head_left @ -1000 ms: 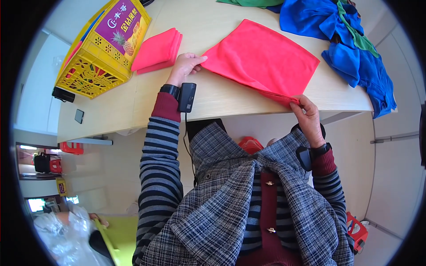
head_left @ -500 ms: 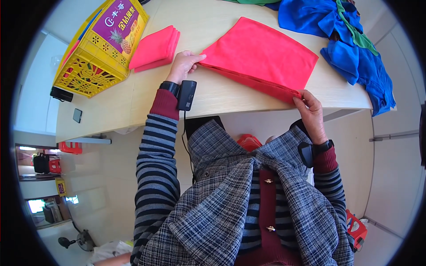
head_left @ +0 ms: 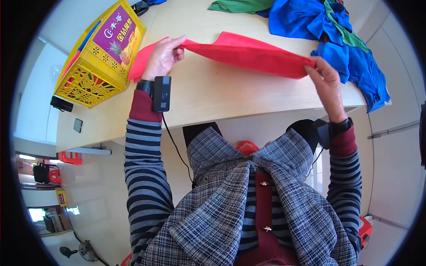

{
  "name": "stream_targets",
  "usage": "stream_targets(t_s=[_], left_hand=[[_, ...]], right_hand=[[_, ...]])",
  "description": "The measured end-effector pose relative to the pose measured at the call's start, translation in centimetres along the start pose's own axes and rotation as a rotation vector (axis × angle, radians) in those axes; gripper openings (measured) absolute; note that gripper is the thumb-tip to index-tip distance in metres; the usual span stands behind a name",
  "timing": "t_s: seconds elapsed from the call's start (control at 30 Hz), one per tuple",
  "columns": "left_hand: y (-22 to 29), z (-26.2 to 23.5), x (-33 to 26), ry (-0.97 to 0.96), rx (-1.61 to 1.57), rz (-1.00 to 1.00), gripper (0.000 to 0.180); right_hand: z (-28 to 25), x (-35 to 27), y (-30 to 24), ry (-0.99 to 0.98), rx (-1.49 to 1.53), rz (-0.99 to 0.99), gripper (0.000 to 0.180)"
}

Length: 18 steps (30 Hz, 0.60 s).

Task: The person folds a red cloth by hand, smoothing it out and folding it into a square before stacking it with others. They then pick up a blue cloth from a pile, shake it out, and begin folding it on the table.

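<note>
Red cloth (head_left: 253,55) stretches over the desk (head_left: 230,95) from the left hand (head_left: 163,56) rightward to the right hand (head_left: 327,77), long axis crosswise, an end pinched by each. Folded red fabric (head_left: 141,62) lies just left of the left hand; blue fabric (head_left: 370,75) lies right of the right.

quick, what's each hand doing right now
Left hand: closed, pinching the red cloth at its left end.
Right hand: closed, pinching the same cloth at its right end.

Purple label (head_left: 120,27) with printed characters (head_left: 128,34) on yellow crate (head_left: 104,73)
</note>
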<state>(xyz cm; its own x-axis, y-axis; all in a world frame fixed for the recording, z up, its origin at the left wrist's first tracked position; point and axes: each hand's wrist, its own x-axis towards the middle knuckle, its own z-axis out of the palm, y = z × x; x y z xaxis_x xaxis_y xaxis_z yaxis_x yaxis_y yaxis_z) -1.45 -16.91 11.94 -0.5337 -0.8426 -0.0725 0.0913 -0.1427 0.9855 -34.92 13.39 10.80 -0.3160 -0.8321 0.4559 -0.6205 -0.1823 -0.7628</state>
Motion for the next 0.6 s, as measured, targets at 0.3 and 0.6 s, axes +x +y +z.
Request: stream_targets(t_s=[0.3, 0.6], left_hand=[[11.3, 1.9, -2.0, -0.018, 0.0, 0.384, 0.012], [12.5, 2.4, 3.3, 0.058, 0.017, 0.254, 0.015]], right_hand=[[-6.1, 5.4, -4.6, 0.208, 0.155, -0.186, 0.022], [-7.5, 11.8, 0.3, -0.027, 0.112, -0.064, 0.027]])
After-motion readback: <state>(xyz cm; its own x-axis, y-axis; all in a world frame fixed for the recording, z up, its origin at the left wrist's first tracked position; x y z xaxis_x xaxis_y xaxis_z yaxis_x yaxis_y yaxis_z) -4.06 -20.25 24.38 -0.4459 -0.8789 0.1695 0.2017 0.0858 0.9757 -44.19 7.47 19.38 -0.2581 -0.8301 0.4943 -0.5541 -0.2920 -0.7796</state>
